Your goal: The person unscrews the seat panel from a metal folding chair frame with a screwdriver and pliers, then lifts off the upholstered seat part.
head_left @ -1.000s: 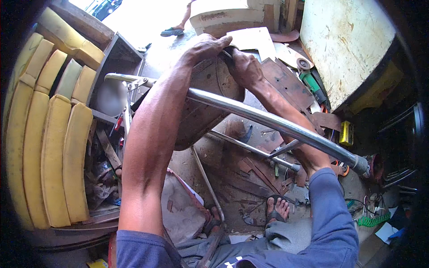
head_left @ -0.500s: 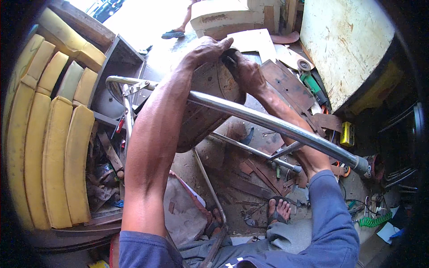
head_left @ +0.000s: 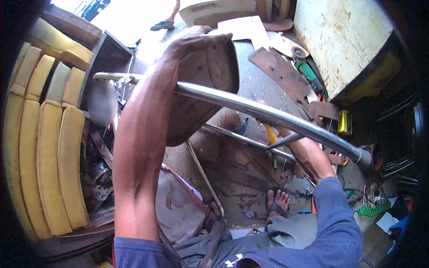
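Five left fingers (head_left: pixel 210 38) curl over the seat (head_left: pixel 203 85) rim, gripping it. The seat tilts below the left hand (head_left: pixel 194 42). The tube (head_left: pixel 268 116) runs down-right across it. The right hand is hidden under the tube; grip unclear.

**What the head view keeps out of sight**

The right hand cannot be seen: the forearm (head_left: pixel 308 156) passes behind the metal tube (head_left: pixel 268 115) near three o'clock, and its grip is impossible to judge. The left hand (head_left: pixel 196 41) lies over the top edge of the brown wooden seat (head_left: pixel 201 89) at twelve o'clock, fingertips curling out of view behind it. A grey blur (head_left: pixel 102 102) at nine o'clock covers whatever sits by the tube's bend. Another person (only a foot in a sandal (head_left: pixel 161 25)) is cut off by the top edge. Small clutter at four o'clock is too tiny to name.
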The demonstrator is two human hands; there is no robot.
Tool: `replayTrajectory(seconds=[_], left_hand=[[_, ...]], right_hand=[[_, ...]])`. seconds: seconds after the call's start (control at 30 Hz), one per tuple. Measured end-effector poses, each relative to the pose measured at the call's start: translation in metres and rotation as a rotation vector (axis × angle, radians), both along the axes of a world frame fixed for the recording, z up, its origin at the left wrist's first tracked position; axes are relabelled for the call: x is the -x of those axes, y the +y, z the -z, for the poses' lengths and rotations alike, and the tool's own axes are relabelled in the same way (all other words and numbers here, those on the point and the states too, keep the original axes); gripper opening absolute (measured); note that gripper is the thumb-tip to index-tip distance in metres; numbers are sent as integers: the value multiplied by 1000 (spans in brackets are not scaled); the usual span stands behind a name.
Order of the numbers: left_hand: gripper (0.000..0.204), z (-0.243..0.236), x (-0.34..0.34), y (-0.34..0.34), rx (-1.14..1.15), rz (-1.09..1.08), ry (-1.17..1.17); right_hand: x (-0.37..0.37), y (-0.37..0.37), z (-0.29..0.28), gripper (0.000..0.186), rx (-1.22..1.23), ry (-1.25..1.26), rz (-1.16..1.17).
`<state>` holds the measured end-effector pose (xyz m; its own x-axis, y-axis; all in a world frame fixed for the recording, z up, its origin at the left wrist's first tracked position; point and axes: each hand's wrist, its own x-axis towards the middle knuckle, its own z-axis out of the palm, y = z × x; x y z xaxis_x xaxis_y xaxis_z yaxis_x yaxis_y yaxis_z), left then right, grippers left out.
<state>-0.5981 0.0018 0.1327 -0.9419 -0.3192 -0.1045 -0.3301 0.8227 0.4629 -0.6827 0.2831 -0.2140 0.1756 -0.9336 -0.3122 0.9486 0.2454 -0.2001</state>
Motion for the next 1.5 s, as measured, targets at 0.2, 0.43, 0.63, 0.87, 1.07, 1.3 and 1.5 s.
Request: replayTrajectory(seconds=[0.2, 0.43, 0.63, 0.87, 1.07, 1.3, 1.5], left_hand=[[62, 16, -17, -26, 35, 33, -23], [53, 13, -10, -13, 76, 5, 63], [54, 9, -13, 0, 237, -21, 26], [51, 14, -2, -13, 191, 67, 53], [48, 27, 19, -20, 144, 172, 89], [46, 15, 7, -19, 158, 95, 57], [45, 13, -2, -23, 160, 46, 24]], right_hand=[[-66, 20, -61, 29, -316, 2154, -434], [-34, 36, -71, 33, -226, 1988, -28], [-23, -40, -72, 34, -10, 1942, 48], [-17, -94, -77, 33, -316, 2009, -162], [7, -87, -32, 30, -214, 1969, -83], [-15, -90, -65, 30, -228, 2057, -28], [-16, -100, -69, 39, -371, 1933, -234]])
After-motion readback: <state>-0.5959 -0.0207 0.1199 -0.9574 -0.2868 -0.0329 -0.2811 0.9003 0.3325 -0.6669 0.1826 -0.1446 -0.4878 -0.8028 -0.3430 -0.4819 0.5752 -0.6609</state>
